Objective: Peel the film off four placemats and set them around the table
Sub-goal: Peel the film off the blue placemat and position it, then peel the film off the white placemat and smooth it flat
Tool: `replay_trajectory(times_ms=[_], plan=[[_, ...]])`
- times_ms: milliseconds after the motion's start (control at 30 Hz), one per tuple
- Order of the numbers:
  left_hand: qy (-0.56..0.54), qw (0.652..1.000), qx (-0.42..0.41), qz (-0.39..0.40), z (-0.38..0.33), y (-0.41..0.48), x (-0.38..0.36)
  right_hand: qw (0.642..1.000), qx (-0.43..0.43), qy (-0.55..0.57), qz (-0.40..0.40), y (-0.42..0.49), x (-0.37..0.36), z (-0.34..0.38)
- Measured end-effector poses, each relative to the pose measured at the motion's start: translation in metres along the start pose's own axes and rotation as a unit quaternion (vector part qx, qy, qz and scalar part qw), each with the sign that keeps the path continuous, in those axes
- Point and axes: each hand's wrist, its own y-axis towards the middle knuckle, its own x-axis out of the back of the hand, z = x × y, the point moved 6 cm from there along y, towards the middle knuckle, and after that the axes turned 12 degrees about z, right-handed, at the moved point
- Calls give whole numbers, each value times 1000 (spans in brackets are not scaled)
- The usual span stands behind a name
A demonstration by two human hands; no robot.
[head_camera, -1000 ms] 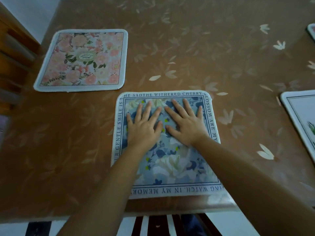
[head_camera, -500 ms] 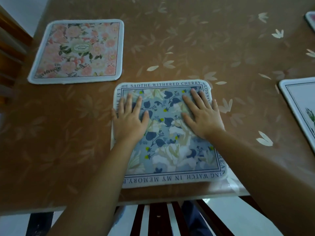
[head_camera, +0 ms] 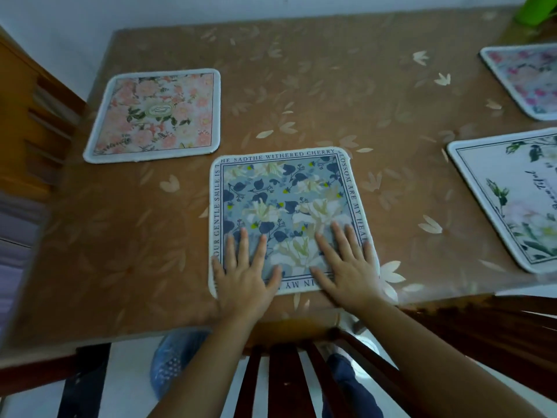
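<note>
A blue floral placemat with lettering round its border lies flat near the table's front edge. My left hand rests palm down on its near left corner, fingers spread. My right hand lies flat on its near right corner, fingers spread too. Neither hand holds anything. A pink floral placemat lies at the far left. A white placemat with green leaves lies at the right, cut off by the frame. A fourth placemat with pink flowers sits at the far right.
The table has a brown leaf-patterned cover under a clear sheet. A dark wooden chair back stands just below the front edge. A lighter wooden chair stands at the left. A green object is at the far right corner.
Both hands have slid from the mat's middle and far part, apart and back toward me, to its near corners. The view has pulled back and shows more of the table.
</note>
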Motion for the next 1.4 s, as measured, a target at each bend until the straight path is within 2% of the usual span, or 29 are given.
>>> replay_trajectory(times_ms=[233, 400, 500, 700, 933, 1000, 1267, 1400], plan=[[21, 1000, -12, 17, -16, -30, 0, 1000, -7, 3, 7, -18, -13, 28], [25, 998, -15, 48, -25, -52, 0, 999, 20, 18, 30, -32, -8, 32], [-9, 997, -10, 79, -28, -56, -4, 997, 46, 54, 39, -40, 9, 32], [-24, 999, -37, -1, -68, -78, 44, 994, 92, 39, -40, -72, 64, 13], [-10, 990, -105, -94, -173, -123, 74, 988, 85, 10, -125, -128, 119, -52], [-10, 987, -107, -116, -197, -130, 78, 990, 75, 2, -123, -144, 127, -74], [-40, 986, -114, -115, -297, -153, 72, 987, 72, 12, -143, -195, 154, -160], [-35, 981, -114, -152, -336, -163, 76, 986, 75, 17, -147, -211, 162, -195]])
